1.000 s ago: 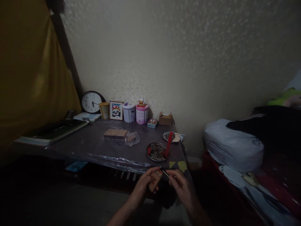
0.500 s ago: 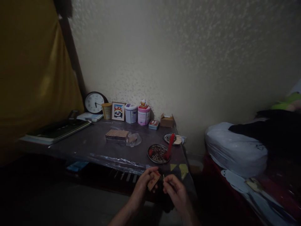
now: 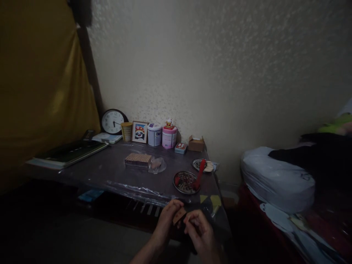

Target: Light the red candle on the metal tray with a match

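Holding the cardboard box (image 3: pixel 179 215) slanted, your left hand (image 3: pixel 165 217) could drop it. I can't tell your right hand's (image 3: pixel 200 231) grip.

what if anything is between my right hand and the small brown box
Nothing visible: the left hand holds the small brown box, and the right hand is close beside it, though contact is unclear.

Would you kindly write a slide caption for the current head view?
The left hand holds a small brown box near the right hand, before a plastic-covered table.
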Available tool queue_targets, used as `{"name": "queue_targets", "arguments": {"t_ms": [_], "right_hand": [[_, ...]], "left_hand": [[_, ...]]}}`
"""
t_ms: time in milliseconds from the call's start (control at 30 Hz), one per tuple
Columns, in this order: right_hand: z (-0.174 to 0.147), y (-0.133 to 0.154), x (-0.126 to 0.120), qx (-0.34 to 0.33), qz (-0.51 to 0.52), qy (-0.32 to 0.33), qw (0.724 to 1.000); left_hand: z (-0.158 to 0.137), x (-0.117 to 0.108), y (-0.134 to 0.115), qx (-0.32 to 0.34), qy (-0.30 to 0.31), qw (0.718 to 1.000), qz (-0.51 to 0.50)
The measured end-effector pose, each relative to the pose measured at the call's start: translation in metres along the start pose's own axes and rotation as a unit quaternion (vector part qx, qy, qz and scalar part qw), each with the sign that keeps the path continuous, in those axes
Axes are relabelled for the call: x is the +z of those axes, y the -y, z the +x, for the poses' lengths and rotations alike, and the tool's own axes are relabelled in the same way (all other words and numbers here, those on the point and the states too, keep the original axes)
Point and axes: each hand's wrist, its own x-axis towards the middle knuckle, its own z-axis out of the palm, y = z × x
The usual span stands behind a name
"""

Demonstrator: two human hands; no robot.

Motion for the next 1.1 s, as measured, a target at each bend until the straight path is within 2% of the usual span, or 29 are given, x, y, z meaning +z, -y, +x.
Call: {"name": "queue_targets", "arguments": {"t_ms": [100,200,367,533,733,900,1100], "right_hand": [[-0.002,0.000,0.003,-0.086,-0.084,0.001,0.993],[-0.007,0.001,0.010,-0.176,-0.155,-0.017,0.972],[-0.016,-0.002,0.024,-0.250,-0.174,-0.037,0.952],[-0.017,-0.008,0.026,-0.242,-0.200,-0.057,0.948],[-0.014,-0.004,0.017,-0.243,-0.218,-0.041,0.944],[-0.011,-0.001,0.010,-0.225,-0.186,-0.093,0.952],[-0.002,0.002,-0.011,-0.214,-0.185,-0.100,0.954]], "left_hand": [[0.002,0.001,0.001,0.009,0.011,1.000,-0.011],[0.005,0.000,0.003,0.030,0.001,1.000,-0.006],[0.007,-0.002,0.006,0.061,0.006,0.998,0.010],[0.003,0.002,0.004,0.070,0.048,0.995,0.050],[-0.005,0.008,-0.005,0.054,0.052,0.995,0.069],[-0.004,0.007,-0.005,0.040,0.071,0.996,0.047],[0.000,0.002,0.008,-0.028,0.103,0.994,-0.032]]}}
